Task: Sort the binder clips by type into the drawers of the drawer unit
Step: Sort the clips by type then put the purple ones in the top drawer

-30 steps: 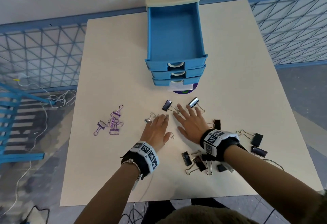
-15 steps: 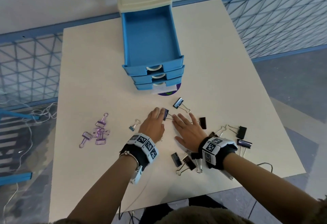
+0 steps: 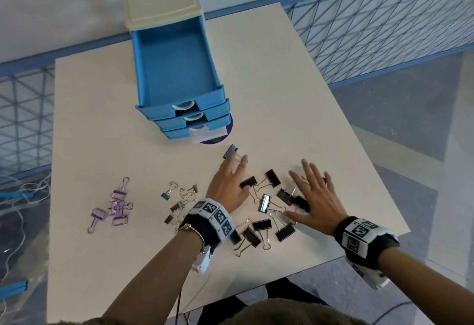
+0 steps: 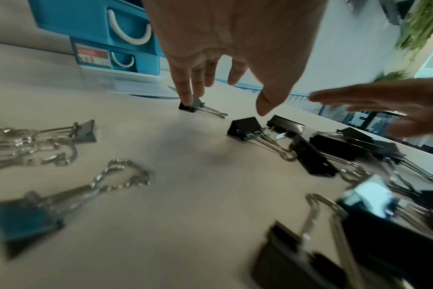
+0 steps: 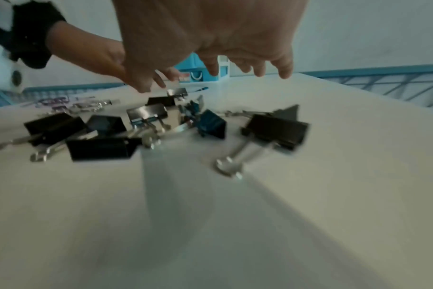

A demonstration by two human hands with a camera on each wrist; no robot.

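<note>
Head view — hands (image 3: 269, 193) spread over black clips (image 3: 273, 208).

Both forearms bare, no sleeves. Left hand (image 3: 228, 186) has a wrist rig (image 3: 213, 218): black fabric cuff, white blocky band on top printed with black-and-white square fiducial markers, three showing. Thin silver bracelet (image 3: 193, 231) with a small bead sits just behind it, and a white camera module (image 3: 202, 260) hangs under the wrist with a thin dark cable (image 3: 179, 304) trailing down. Right hand (image 3: 316, 205) has the same kind of wrist band (image 3: 363, 235): black cuff, white housing, square markers, white plastic part (image 3: 372, 277) below. In the right wrist view the left cuff (image 5: 30, 39) shows black with a white housing. Top of head with brownish hair (image 3: 269, 313) at bottom edge.
</note>
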